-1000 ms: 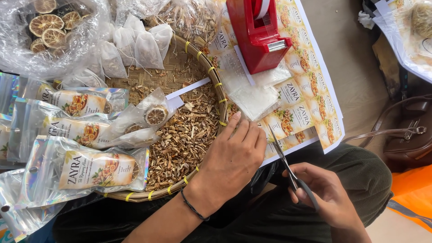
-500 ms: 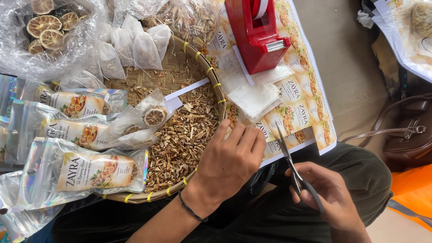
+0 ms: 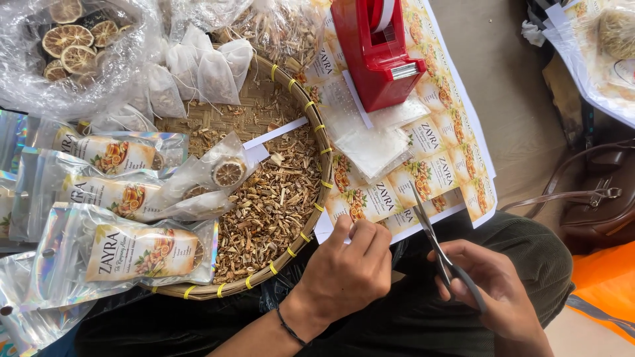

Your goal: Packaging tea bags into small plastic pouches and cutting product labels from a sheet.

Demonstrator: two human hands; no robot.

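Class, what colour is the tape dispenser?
The tape dispenser is red, shown clearly in the head view.

A bright red tape dispenser [image 3: 377, 56] is seen, loaded with a clear tape roll. The sheet of labels [image 3: 423, 172] is printed in cream with orange fruit motifs in a repeating grid. The woven tray [image 3: 317, 132] is tan, bound at the rim with yellow bands. The dried pieces [image 3: 264, 205] are pale brown. The scissors [image 3: 440, 251] are dark grey. The pouches [image 3: 126, 254] are clear with an iridescent sheen.
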